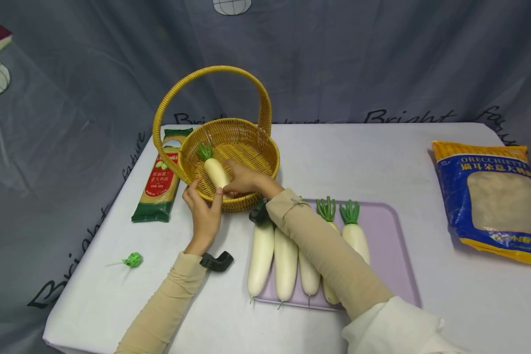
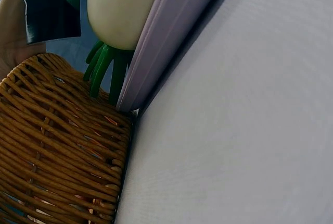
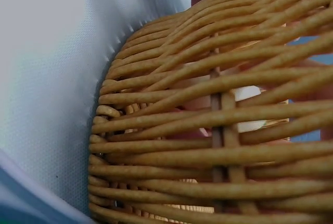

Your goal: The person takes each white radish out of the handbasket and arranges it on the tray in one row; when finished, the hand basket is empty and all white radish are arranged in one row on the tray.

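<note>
A yellow wicker basket (image 1: 241, 202) with a tall arched handle stands toward the back left of the white table. Inside it leans a white radish (image 1: 215, 173), its green top against the far left of the wall. My right hand (image 1: 246, 178) reaches over the rim and holds this radish near its lower end. At the near left rim, my left hand (image 1: 205, 214) holds the basket, thumb up by the radish's lower end. Through the weave in the right wrist view, parts of a hand show. Several more white radishes (image 1: 260, 260) lie side by side on a lilac tray (image 1: 391, 236), partly under my right forearm.
A green and red pasta packet (image 1: 161, 179) lies left of the basket, partly behind its handle. Nearer on the left is a green-wrapped lollipop (image 1: 133, 259). A blue and yellow orecchiette bag (image 1: 491, 196) lies at the right. Grey printed cloth hangs behind the table.
</note>
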`<state>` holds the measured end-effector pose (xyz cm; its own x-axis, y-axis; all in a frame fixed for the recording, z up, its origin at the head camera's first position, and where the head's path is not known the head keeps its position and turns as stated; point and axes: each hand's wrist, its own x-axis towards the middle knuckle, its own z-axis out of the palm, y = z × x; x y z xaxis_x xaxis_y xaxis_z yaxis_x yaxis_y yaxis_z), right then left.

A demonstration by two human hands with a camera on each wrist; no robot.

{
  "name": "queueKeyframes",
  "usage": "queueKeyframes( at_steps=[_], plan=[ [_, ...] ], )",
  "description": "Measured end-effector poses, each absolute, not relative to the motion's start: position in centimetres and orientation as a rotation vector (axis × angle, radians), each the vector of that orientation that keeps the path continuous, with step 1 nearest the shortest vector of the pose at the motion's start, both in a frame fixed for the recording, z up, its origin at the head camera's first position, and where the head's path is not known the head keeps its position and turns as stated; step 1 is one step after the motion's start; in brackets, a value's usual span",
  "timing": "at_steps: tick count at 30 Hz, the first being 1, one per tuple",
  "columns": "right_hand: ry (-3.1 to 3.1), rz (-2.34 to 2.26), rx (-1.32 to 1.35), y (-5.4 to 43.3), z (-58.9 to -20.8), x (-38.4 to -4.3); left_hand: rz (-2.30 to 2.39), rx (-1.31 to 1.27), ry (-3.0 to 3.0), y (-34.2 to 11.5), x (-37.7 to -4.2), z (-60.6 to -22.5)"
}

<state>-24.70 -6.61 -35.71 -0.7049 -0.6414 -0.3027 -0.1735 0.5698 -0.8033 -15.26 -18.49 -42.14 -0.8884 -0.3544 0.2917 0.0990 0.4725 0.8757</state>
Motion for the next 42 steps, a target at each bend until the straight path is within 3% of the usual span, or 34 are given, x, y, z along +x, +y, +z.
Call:
queueKeyframes(
  at_steps=[32,42],
  plan=[
    [2.410,-0.912,-0.722,-6.3,-35.4,-25.0,-1.399,0.231,-2.296,-18.8,-15.3,-41.9],
    [2.036,-1.265,-0.453,-5.6,-35.7,-25.6,-1.394,0.219,-2.299,-18.7,-15.3,-42.1]
  ],
)
